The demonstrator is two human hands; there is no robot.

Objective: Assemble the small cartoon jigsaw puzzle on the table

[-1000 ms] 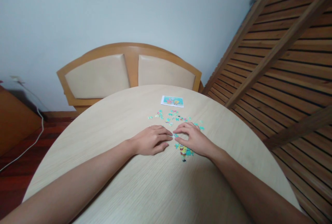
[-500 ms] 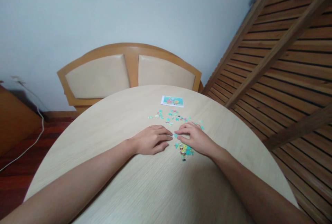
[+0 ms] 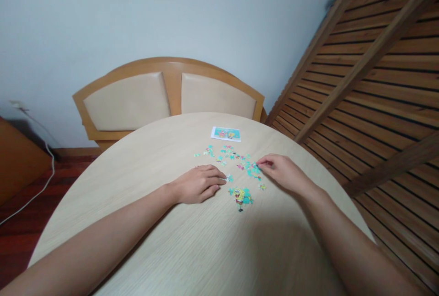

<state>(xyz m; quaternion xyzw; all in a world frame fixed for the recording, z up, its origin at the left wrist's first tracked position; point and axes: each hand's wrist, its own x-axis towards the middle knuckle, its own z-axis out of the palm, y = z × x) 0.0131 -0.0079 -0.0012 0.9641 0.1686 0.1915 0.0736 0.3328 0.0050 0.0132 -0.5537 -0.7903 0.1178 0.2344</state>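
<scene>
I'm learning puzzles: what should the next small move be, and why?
Perhaps draw one out of the loose turquoise pieces with the right hand, since its fingertips are right at them, while the left hand rests by another piece.

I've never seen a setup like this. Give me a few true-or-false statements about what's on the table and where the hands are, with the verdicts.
1. The right hand has its fingertips at the loose puzzle pieces. True.
2. The left hand lies palm down on the table. True.
3. The table is square. False: its visible edge is curved.
4. The picture card lies beyond the loose puzzle pieces, seen from the person. True.
5. The picture card is hidden under a hand. False: neither hand covers it.
6. Nothing lies nearer the person than the picture card. False: the joined section with a yellow figure does.
</scene>
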